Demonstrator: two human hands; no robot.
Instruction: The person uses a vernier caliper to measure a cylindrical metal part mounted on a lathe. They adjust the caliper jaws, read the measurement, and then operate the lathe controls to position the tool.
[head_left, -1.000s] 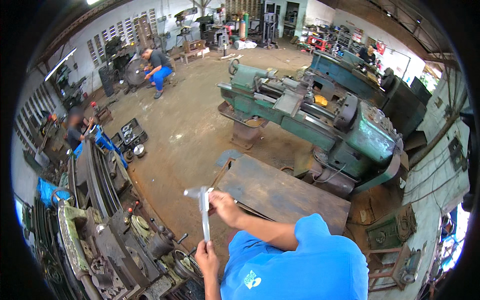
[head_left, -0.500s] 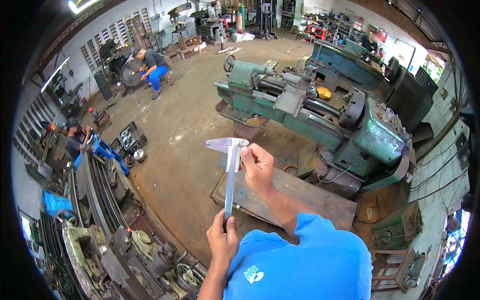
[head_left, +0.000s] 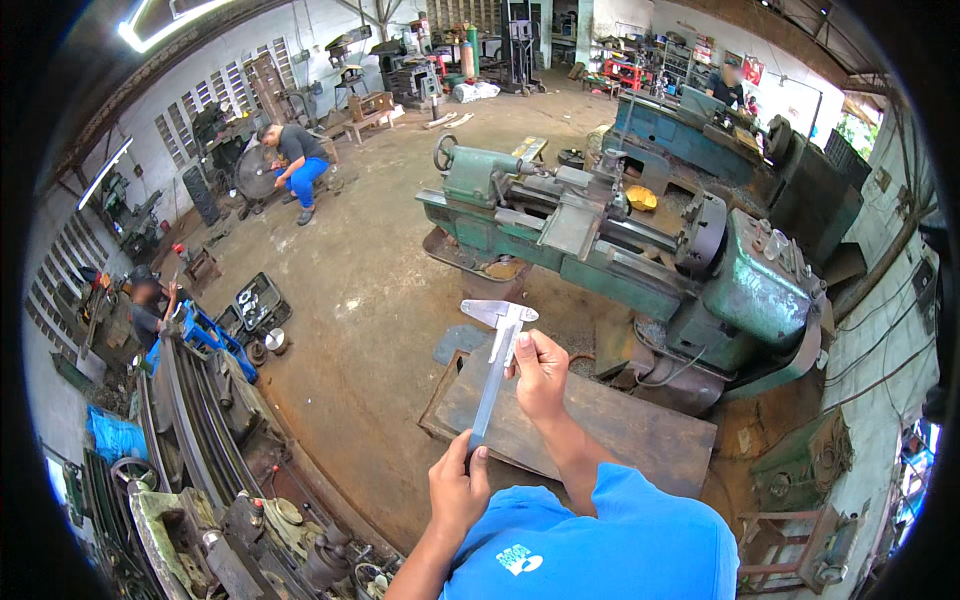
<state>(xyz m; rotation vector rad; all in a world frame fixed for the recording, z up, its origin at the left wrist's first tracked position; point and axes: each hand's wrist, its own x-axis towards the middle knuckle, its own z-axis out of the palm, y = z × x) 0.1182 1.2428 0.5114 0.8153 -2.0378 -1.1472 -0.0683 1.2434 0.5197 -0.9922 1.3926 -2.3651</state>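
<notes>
A large metal vernier caliper (head_left: pixel 487 395) is held up in front of me, its jaws at the far end and its beam slanting down toward me. My left hand (head_left: pixel 459 487) is closed around the lower end of the beam. Higher up, my right hand (head_left: pixel 539 372) pinches the sliding part just below the jaws, thumb uppermost. The jaws look closed together, with nothing visible between them.
A green lathe (head_left: pixel 600 235) stands ahead to the right, with a low wooden platform (head_left: pixel 600 420) before it. Another machine with long rails (head_left: pixel 195 390) runs along my left. An open tool case (head_left: pixel 262 302) lies on the floor. Several people (head_left: pixel 298 165) are farther off.
The caliper and both hands have shifted slightly right; the jaw end is lower and the beam leans more to the right. Both hands keep their hold.
</notes>
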